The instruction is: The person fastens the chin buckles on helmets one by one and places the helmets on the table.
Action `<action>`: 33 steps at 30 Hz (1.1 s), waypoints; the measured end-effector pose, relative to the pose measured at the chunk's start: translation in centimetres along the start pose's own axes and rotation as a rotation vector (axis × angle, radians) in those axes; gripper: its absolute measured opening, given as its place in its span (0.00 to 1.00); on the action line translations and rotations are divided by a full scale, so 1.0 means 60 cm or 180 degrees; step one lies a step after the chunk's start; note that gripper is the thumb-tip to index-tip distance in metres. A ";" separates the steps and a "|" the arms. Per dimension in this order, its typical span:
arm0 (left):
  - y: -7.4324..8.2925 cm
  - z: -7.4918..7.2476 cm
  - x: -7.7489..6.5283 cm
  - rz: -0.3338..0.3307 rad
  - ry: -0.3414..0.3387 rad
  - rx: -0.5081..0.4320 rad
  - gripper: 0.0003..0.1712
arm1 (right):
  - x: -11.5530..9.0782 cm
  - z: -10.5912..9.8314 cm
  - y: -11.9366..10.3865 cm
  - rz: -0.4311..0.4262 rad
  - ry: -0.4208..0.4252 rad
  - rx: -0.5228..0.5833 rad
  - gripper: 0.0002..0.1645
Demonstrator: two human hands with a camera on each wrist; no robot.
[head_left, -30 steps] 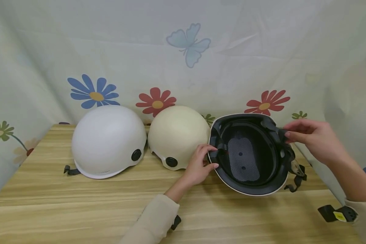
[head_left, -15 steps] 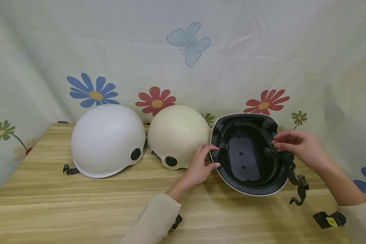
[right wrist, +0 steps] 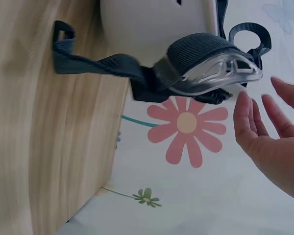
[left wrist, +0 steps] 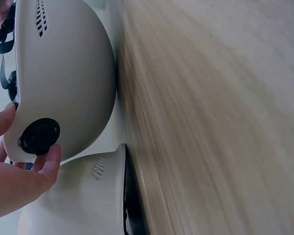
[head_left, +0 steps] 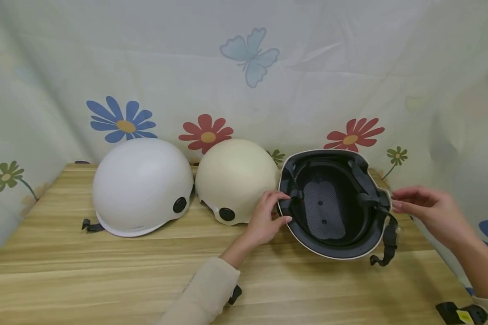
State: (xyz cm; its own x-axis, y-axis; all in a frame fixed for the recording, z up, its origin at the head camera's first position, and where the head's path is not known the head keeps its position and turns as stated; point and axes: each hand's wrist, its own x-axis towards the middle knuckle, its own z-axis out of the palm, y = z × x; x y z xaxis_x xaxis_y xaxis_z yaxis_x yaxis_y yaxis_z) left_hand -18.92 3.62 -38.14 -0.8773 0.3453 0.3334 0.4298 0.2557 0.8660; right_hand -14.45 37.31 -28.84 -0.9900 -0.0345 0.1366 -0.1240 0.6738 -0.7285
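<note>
An upturned helmet [head_left: 325,212] rests on the right side of the table, its black padded inside facing up. My left hand [head_left: 264,216] pinches its left rim, thumb inside; in the left wrist view the fingertips lie by a round black disc [left wrist: 41,136] on the shell. My right hand [head_left: 435,212] is at the right rim with loosely bent fingers. In the right wrist view those fingers are spread apart, beside the dark chin strap [right wrist: 201,51] with its clear plastic piece [right wrist: 220,76]. The strap hangs outside the right rim.
A white helmet [head_left: 142,185] and a cream helmet [head_left: 237,178] sit dome up to the left, side by side. The cream one is close against the upturned helmet. Behind the wooden table [head_left: 126,280] hangs a flowered curtain [head_left: 166,76].
My right hand went from the strap at the back right rim, over the inside, then out to the right of the rim. The strap now hangs outside. My left hand kept its grip.
</note>
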 end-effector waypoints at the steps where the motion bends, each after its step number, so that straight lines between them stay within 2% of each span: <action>1: 0.000 0.000 0.000 -0.0006 -0.0001 0.0007 0.22 | -0.003 -0.001 0.003 0.0016 -0.0034 -0.0035 0.18; 12: -0.001 0.001 -0.001 -0.0019 0.0020 0.0018 0.22 | -0.037 -0.004 0.021 -0.0053 -0.0371 -0.0263 0.19; 20: -0.001 0.003 -0.001 0.0009 0.0034 0.0002 0.22 | -0.042 -0.007 0.014 -0.0107 -0.0474 -0.0288 0.09; 26: -0.001 0.003 -0.002 0.0029 0.0068 0.0063 0.22 | -0.039 -0.012 -0.013 -0.0167 -0.0339 -0.0495 0.09; 30: -0.001 0.002 -0.002 0.0018 0.0090 0.0083 0.22 | -0.034 -0.009 -0.034 -0.0353 -0.0140 -0.0445 0.09; 33: 0.000 0.002 -0.002 0.0006 0.0107 0.0084 0.23 | -0.028 0.003 -0.049 -0.0482 -0.0086 -0.0352 0.09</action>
State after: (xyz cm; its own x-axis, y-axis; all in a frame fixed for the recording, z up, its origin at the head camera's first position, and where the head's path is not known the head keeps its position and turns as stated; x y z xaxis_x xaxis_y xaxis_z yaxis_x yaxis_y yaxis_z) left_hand -18.77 3.69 -38.23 -0.8830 0.3154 0.3477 0.4365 0.2791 0.8553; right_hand -12.42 35.22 -27.05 -0.9623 -0.1605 0.2198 -0.2650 0.7364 -0.6225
